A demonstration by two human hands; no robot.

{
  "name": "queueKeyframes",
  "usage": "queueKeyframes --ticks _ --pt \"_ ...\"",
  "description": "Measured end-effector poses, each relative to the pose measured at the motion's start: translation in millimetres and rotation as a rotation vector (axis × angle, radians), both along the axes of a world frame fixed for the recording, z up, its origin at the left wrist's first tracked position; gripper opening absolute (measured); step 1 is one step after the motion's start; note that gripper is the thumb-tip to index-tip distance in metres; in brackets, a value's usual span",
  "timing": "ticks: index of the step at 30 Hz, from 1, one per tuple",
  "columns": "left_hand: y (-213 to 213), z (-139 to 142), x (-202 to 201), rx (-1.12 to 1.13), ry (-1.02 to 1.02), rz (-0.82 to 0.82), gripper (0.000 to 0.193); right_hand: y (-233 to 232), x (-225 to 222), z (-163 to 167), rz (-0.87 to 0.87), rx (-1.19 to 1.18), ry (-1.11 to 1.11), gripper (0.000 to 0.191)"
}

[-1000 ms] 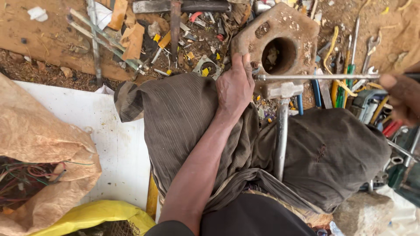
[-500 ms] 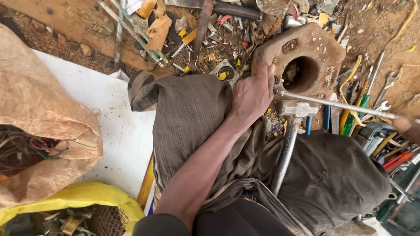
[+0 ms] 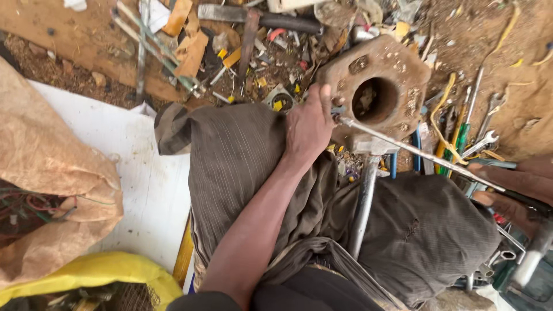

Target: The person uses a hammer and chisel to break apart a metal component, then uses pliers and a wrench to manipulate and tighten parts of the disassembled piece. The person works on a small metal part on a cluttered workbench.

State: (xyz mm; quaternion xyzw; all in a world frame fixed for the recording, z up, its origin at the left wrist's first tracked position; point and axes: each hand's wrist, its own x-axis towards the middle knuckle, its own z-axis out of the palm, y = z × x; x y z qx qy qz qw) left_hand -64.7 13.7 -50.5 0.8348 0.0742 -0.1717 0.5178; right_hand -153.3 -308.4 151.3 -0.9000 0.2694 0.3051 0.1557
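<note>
The left hand [image 3: 309, 124] is curling its fingers against a rusty, pitted block [image 3: 377, 95] with a round hole, while the right hand [image 3: 510, 193] is gripping a long metal rod [image 3: 417, 152].

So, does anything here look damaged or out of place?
Yes. The rusty metal block with the round hole is pitted and corroded. Small tools and scraps lie scattered over the dirt behind it, and the grey trouser leg has a small tear.

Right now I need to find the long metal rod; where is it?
In the head view, the long metal rod runs diagonally right of centre, from the left hand by the rusty block to the right hand.
</note>
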Motion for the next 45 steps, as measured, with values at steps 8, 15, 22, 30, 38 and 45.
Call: queueKeyframes --ticks 8,15,22,30,38,45 --pt "-8.5 -11.6 -9.6 0.107 -0.132 0.072 0.049 24.2 40.8 35.2 -0.03 -0.011 0.048 0.048" --pt "-8.8 -8.3 -7.0 0.074 -0.143 0.04 0.038 -22.7 42.6 21.7 -0.432 0.448 -0.002 0.059" --pt "-6.3 0.1 -2.9 0.131 -0.279 0.074 0.032 -49.4 36.5 2.1 -0.28 0.274 -0.046 0.049" --pt "0.0 7.9 11.7 0.142 -0.247 -0.161 0.041 -34.8 97.4 -13.1 -0.072 0.166 -0.061 0.044" --pt "4.0 9.7 19.5 0.134 -0.182 -0.284 0.045 -37.3 140.1 -35.1 0.073 0.108 -0.076 0.039" --pt "2.1 12.3 21.7 0.199 -0.187 -0.315 0.044 -40.6 134.0 -41.2 0.075 0.1 -0.074 0.035"
